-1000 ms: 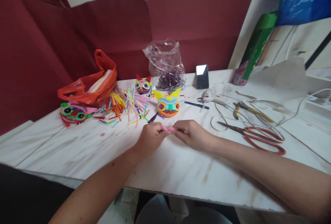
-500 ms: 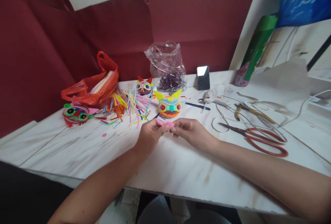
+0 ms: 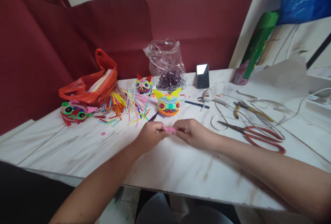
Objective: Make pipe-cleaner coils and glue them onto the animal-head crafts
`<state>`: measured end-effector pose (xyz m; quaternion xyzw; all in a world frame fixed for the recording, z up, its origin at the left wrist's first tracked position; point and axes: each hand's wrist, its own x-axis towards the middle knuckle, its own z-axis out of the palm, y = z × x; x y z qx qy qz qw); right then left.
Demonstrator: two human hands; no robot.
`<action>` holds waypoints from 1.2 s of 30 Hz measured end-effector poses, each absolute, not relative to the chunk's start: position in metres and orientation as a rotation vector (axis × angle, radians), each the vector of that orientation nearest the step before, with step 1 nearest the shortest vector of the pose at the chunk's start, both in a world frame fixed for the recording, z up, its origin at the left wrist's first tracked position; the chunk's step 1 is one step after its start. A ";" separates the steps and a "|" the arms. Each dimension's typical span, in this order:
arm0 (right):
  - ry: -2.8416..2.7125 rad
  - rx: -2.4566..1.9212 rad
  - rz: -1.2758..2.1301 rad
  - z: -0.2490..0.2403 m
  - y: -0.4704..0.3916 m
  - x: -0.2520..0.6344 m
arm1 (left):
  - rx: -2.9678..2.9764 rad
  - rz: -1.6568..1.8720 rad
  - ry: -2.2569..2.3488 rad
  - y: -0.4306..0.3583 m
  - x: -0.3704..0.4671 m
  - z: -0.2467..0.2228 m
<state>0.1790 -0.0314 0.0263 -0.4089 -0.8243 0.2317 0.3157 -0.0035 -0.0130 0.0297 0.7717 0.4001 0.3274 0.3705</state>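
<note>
My left hand and my right hand meet above the front of the table, each pinching an end of a small pink pipe cleaner piece. Fingers cover much of the piece. Just beyond them stands a striped lion-like head with yellow ears, red eyes and a turquoise nose, touched by neither hand. A similar head with red ears sits further back. Another head, pink and red with green-rimmed eyes, lies at the left.
Bundles of coloured pipe cleaners lie by a red plastic bag. A clear bag and a phone stand at the back. On the right are a glue gun, pliers, red-handled scissors, cables and a green can.
Both hands have come slightly lower and turned, with the fingers covering more of the pink piece. The camera view has shifted a little. The heads and tools stay in place.
</note>
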 end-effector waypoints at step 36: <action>-1.948 -1.062 0.844 0.012 -0.031 0.169 | 1.845 1.004 1.016 -0.015 -0.001 0.021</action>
